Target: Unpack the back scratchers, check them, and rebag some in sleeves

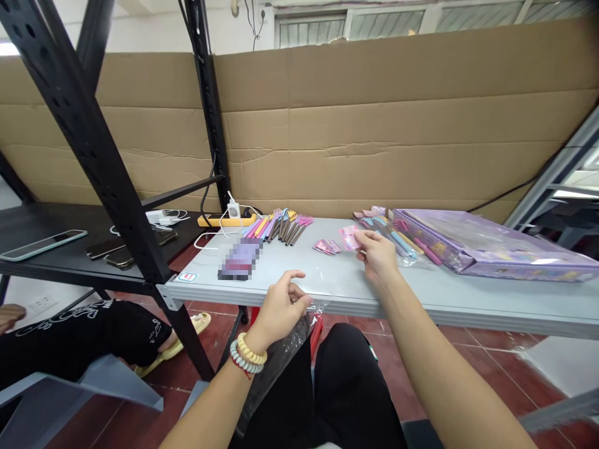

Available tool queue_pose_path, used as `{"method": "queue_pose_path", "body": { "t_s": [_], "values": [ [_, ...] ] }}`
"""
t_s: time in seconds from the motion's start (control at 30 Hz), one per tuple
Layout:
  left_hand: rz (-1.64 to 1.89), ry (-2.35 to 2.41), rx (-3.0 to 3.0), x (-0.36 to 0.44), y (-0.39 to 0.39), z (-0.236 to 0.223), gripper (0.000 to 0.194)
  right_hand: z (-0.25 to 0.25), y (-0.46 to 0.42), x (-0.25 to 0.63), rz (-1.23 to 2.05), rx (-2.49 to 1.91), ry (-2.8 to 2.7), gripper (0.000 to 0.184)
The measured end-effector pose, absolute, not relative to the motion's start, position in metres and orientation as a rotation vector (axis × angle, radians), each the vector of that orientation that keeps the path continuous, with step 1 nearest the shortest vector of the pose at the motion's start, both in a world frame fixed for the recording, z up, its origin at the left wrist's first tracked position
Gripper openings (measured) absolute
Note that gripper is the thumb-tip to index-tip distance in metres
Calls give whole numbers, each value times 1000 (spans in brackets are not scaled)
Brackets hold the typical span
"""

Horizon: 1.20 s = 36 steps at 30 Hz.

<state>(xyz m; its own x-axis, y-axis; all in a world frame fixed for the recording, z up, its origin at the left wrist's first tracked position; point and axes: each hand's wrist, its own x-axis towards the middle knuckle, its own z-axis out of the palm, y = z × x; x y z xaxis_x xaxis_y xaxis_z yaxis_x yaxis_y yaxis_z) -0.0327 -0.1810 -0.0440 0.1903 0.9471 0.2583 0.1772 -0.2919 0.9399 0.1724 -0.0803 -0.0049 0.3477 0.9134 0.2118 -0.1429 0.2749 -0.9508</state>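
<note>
A small pink printed card (pixel 349 237) is pinched between the thumb and fingers of my right hand (pixel 378 255), above the table. Just left of it lies a small pile of similar pink cards (pixel 326 247). Near the table's front edge, my left hand (pixel 284 304) has curled fingers and seems to grip a clear plastic bag (pixel 292 346), which hangs down over my lap; the contact is partly hidden. Several colourful pens with fork-like tops (pixel 292 226) lie in a row at the back. Right of my right hand are pens in clear packaging (pixel 406 244).
A flat purple box (pixel 496 246) occupies the table's right side. A blurred-out phone-like object (pixel 240 259) and a yellow power strip (pixel 227 221) with white cables are on the left. A black shelf (pixel 37 218) holds phones; another person's leg (pixel 93 330) is below it.
</note>
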Motion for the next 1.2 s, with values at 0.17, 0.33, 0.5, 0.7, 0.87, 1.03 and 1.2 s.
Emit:
{"method": "queue_pose_path", "body": {
  "t_s": [0.17, 0.33, 0.5, 0.7, 0.87, 1.03, 1.2],
  "values": [
    [1160, 1060, 1634, -31, -181, -42, 36, 2, -33, 157, 682, -1510, -1341, 21],
    [1185, 1040, 1574, -29, -183, -38, 37, 0, -26, 151, 209, -1688, -1467, 37],
    [1387, 959, 1358, -24, -173, -32, 45, -1, -90, 162, 529, -1241, -1590, 42],
    [1729, 870, 1185, 10, -157, -8, 50, -35, -204, 168, 1361, -911, -1659, 55],
    [1595, 767, 1288, 31, -149, -2, 52, -20, -214, 215, 1080, -991, -1344, 42],
    [1452, 1353, 1872, 2, -128, -21, 40, 76, -161, 326, 433, -1116, -958, 38],
    [908, 1695, 2420, -13, -123, -34, 38, 126, -98, 413, 166, -1516, -904, 23]
  ]
}}
